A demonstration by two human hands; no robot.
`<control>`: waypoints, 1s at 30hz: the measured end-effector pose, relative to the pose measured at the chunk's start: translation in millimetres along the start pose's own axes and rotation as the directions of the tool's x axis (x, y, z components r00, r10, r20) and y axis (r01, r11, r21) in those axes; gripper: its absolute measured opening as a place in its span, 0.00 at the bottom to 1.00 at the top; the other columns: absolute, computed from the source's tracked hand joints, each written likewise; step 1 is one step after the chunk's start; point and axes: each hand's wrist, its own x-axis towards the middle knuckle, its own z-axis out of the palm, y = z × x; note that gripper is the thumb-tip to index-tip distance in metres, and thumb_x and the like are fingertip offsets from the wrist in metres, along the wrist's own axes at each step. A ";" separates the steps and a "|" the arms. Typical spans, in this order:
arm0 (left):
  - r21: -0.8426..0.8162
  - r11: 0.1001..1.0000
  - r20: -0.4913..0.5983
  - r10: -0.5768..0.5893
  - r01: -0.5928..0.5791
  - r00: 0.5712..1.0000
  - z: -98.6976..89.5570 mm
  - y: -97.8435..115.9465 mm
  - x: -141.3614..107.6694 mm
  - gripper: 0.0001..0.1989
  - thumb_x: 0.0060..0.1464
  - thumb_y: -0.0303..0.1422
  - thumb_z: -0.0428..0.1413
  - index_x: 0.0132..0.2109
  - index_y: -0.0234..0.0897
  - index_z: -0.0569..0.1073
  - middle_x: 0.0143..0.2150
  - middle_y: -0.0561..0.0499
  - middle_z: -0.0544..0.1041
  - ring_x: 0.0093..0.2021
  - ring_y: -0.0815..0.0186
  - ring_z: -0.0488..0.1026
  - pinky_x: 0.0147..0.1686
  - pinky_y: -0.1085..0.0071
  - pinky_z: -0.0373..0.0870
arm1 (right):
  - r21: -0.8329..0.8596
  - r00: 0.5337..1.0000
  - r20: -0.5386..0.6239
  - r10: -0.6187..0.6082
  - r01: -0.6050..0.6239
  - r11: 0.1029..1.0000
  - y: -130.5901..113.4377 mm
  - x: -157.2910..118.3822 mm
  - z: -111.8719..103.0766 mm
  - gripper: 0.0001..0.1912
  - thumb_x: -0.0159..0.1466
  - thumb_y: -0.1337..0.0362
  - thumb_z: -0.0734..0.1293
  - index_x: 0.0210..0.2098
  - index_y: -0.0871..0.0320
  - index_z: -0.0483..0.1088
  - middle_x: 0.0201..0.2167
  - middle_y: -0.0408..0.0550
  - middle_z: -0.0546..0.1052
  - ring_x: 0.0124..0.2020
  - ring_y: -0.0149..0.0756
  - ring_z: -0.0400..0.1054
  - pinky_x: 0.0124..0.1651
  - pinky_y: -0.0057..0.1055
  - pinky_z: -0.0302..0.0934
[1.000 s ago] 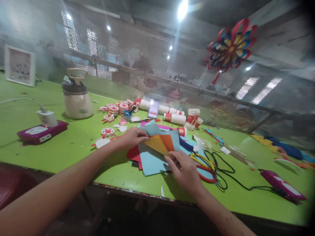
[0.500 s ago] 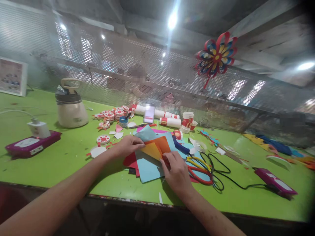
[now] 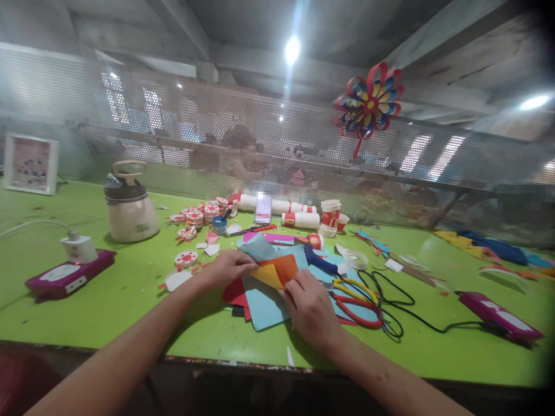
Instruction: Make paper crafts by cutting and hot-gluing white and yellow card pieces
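Observation:
My left hand (image 3: 228,268) is closed, its thumb and fingers pinching the left end of a folded orange paper (image 3: 286,268) with a yellow-orange face (image 3: 267,274) showing. My right hand (image 3: 313,306) has its fingers closed on the lower right edge of the same paper. Under it lie light blue sheets (image 3: 263,306), one with a raised corner by my left fingers, and red paper (image 3: 236,293) pokes out at the left. Scissors with red and yellow handles (image 3: 359,311) rest just right of my right hand, beside a dark blue handle (image 3: 319,263).
Behind the papers stand a phone (image 3: 263,209), white rolls (image 3: 300,220) and stacked paper cups (image 3: 330,214). A bottle (image 3: 131,214) and a purple power strip (image 3: 71,274) are at left. Another power strip (image 3: 498,315) with a black cable lies right. Paper scraps (image 3: 212,249) are scattered.
The camera view has tilted, so the table sits lower in the picture. My right fingers have moved up along the orange paper's edge. Both hands still hold the paper.

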 end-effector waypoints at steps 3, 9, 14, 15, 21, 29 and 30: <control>0.006 1.000 0.004 -0.001 0.001 1.000 -0.3 0.6 -0.7 0.14 0.52 0.36 0.52 0.31 0.33 0.79 0.27 0.47 0.77 0.28 0.65 0.70 0.28 0.71 0.64 | -0.024 0.999 0.039 0.000 0.000 1.000 -1.1 3.9 3.0 0.11 0.63 0.65 0.63 0.24 0.59 0.65 0.25 0.48 0.66 0.30 0.39 0.57 0.33 0.35 0.50; 0.038 0.999 -0.021 -0.001 0.002 1.000 0.5 4.7 1.4 0.12 0.51 0.36 0.53 0.29 0.33 0.78 0.26 0.49 0.76 0.28 0.65 0.69 0.28 0.72 0.63 | -0.036 0.998 0.064 -0.023 0.025 0.999 1.4 7.1 6.2 0.11 0.64 0.67 0.62 0.24 0.59 0.65 0.26 0.48 0.66 0.31 0.39 0.57 0.33 0.35 0.50; 0.059 0.998 -0.048 0.010 -0.007 0.999 1.9 8.1 4.9 0.11 0.51 0.35 0.53 0.29 0.34 0.77 0.26 0.50 0.75 0.28 0.65 0.69 0.29 0.71 0.62 | -0.017 0.997 0.065 -0.039 0.040 0.999 3.2 2.9 4.5 0.13 0.65 0.71 0.59 0.24 0.60 0.65 0.26 0.49 0.65 0.31 0.39 0.56 0.34 0.35 0.50; 0.060 0.998 -0.055 0.013 -0.009 0.998 2.1 8.3 5.4 0.11 0.51 0.35 0.52 0.29 0.35 0.77 0.26 0.50 0.75 0.29 0.65 0.69 0.30 0.71 0.62 | -0.012 0.997 0.063 -0.044 0.045 0.999 2.8 2.2 4.4 0.13 0.65 0.72 0.58 0.24 0.60 0.65 0.26 0.49 0.65 0.31 0.39 0.56 0.34 0.35 0.50; 0.056 0.998 -0.085 0.012 -0.007 0.996 3.7 2.7 8.2 0.11 0.52 0.35 0.51 0.30 0.34 0.75 0.28 0.49 0.76 0.30 0.65 0.69 0.32 0.71 0.63 | 0.021 0.996 0.054 -0.068 0.066 0.998 0.7 0.0 6.3 0.14 0.64 0.74 0.57 0.24 0.61 0.66 0.26 0.50 0.65 0.30 0.39 0.56 0.34 0.35 0.51; -0.024 1.000 -0.042 0.010 -0.012 0.999 -1.1 8.6 2.9 0.11 0.52 0.36 0.53 0.34 0.35 0.77 0.31 0.48 0.77 0.31 0.65 0.70 0.33 0.71 0.65 | 0.058 0.999 0.015 -0.052 0.051 0.997 9.8 0.9 12.0 0.13 0.64 0.76 0.56 0.29 0.63 0.69 0.27 0.49 0.65 0.30 0.38 0.58 0.34 0.33 0.55; -0.038 0.999 -0.032 0.009 -0.010 0.999 -2.4 10.5 1.7 0.12 0.51 0.37 0.53 0.35 0.36 0.77 0.32 0.48 0.78 0.32 0.65 0.70 0.33 0.71 0.65 | 0.062 0.999 0.009 -0.044 0.043 0.997 10.8 1.2 12.2 0.13 0.64 0.76 0.56 0.30 0.63 0.69 0.27 0.49 0.65 0.30 0.38 0.58 0.34 0.33 0.55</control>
